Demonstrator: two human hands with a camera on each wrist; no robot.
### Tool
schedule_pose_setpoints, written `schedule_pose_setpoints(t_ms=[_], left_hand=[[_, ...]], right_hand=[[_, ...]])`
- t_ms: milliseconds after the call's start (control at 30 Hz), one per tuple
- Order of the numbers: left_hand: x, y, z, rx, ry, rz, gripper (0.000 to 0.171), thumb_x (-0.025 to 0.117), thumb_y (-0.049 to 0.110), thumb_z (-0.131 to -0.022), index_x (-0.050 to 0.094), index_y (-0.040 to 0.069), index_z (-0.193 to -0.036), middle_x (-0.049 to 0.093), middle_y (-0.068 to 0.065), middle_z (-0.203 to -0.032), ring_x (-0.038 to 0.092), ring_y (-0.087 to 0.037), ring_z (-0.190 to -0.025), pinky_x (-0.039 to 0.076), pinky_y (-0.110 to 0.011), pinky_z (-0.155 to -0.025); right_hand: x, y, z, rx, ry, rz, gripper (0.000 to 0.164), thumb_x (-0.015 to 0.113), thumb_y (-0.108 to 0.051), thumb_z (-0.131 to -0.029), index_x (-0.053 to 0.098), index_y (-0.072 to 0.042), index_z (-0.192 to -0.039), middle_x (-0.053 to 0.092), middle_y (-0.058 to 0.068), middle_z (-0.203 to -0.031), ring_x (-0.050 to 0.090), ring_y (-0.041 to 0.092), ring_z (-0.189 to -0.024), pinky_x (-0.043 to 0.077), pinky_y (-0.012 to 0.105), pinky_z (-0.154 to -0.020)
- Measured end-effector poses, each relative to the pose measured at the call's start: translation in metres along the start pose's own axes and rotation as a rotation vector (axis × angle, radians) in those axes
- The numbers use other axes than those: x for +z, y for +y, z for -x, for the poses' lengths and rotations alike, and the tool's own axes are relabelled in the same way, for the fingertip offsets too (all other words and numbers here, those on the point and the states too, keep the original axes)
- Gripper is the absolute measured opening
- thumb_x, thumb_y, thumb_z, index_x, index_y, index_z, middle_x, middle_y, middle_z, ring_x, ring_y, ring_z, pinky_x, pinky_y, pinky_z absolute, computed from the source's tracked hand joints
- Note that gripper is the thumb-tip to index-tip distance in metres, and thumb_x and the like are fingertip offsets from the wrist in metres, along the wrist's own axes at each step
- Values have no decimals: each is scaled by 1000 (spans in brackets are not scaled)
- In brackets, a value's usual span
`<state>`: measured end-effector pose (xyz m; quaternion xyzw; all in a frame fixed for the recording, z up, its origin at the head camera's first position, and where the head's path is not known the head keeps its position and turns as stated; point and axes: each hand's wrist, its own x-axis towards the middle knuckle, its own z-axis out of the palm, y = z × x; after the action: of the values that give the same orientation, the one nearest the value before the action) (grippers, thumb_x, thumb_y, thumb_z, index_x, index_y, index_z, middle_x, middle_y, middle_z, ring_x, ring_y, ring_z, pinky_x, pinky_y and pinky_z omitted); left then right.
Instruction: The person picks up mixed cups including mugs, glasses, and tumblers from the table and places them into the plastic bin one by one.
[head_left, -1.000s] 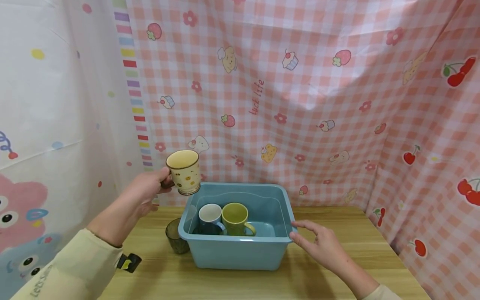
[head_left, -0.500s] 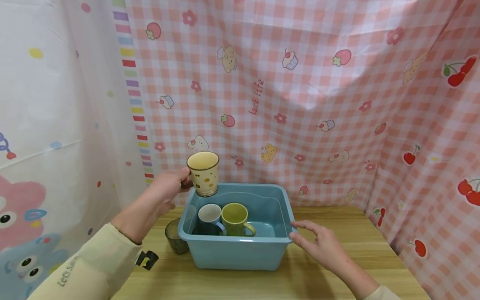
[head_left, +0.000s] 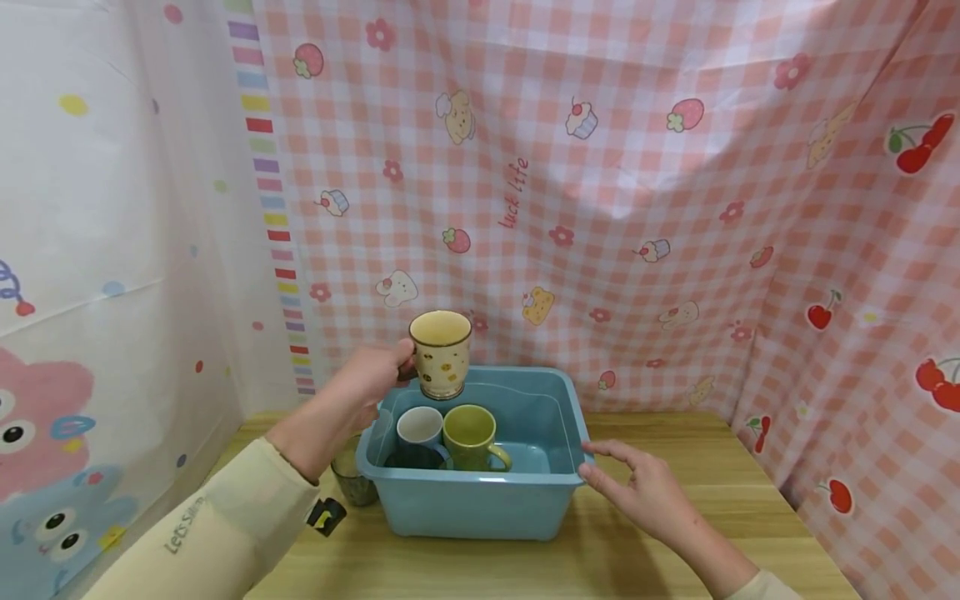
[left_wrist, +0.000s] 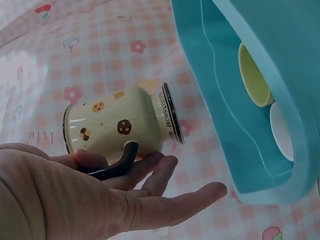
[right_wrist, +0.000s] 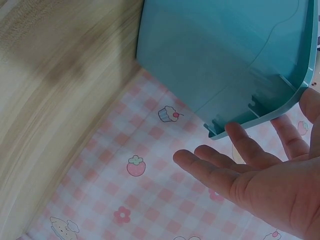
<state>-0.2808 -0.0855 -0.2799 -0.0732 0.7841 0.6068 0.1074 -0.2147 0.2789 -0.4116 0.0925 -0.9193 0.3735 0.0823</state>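
Observation:
In the head view my left hand [head_left: 366, 377] holds a cream mug [head_left: 442, 360] upright by its dark handle, above the left back part of a blue plastic bin [head_left: 480, 510]. The left wrist view shows cookie prints on the mug [left_wrist: 110, 122] and the thumb and fingers at its handle. My right hand [head_left: 647, 493] touches the bin's right rim with thumb and fingertips, the fingers mostly straight. Inside the bin stand a green mug [head_left: 469, 429] and a mug with a white inside [head_left: 420, 427]. A dark item [head_left: 414, 457] sits in front of them, partly hidden by the rim.
A smoky glass cup [head_left: 358, 487] stands on the wooden table [head_left: 675, 550], just left of the bin, partly hidden by my left arm. A pink checked cloth [head_left: 570, 192] hangs behind the table and along the right. A white printed curtain [head_left: 150, 250] hangs at the left.
My left hand has carried the cream mug to the right, from beyond the bin's left edge to over the bin, and slightly lower. My right hand has stayed at the rim.

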Motion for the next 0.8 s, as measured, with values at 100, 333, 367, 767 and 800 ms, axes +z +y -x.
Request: schedule_pose_setpoints(t_ms=[100, 333, 367, 767, 800], left_hand=[[7, 0, -2, 23, -2, -11, 40, 42, 39, -116, 55, 7, -97, 54, -15, -139, 51, -37, -141, 21, -69, -131], [21, -2, -5, 80, -40, -26, 39, 40, 34, -117, 54, 5, -95, 52, -15, -132, 51, -35, -132, 38, -52, -126], [23, -2, -6, 81, -44, -30, 38, 40, 34, -117, 54, 5, -95, 52, -15, -133, 51, -35, -132, 38, -53, -126], [51, -5, -13, 51, -29, -60, 35, 43, 33, -116, 55, 8, -95, 53, -14, -137, 50, -33, -132, 39, -57, -125], [54, -5, -14, 48, -27, -65, 35, 43, 33, -116, 55, 8, -95, 54, -14, -137, 50, -33, -132, 39, -56, -125]], right_hand=[[0, 0, 1, 1, -1, 3, 45, 75, -47, -99, 74, -21, -136, 80, 6, -113, 24, 3, -45, 38, 25, -47], [1, 1, 0, -1, -7, 10, 45, 74, -46, -99, 73, -21, -136, 77, 0, -95, 24, 2, -45, 38, 25, -47], [1, 1, 0, -5, -3, 10, 44, 74, -46, -99, 74, -21, -136, 79, 2, -100, 24, 2, -45, 38, 25, -47], [1, 1, 0, -13, 6, 0, 44, 74, -46, -100, 74, -21, -135, 75, 10, -136, 24, 1, -47, 39, 26, -50], [1, 1, 0, -10, 5, -1, 44, 74, -46, -99, 74, -21, -135, 75, 10, -135, 24, 2, -47, 39, 26, -50]])
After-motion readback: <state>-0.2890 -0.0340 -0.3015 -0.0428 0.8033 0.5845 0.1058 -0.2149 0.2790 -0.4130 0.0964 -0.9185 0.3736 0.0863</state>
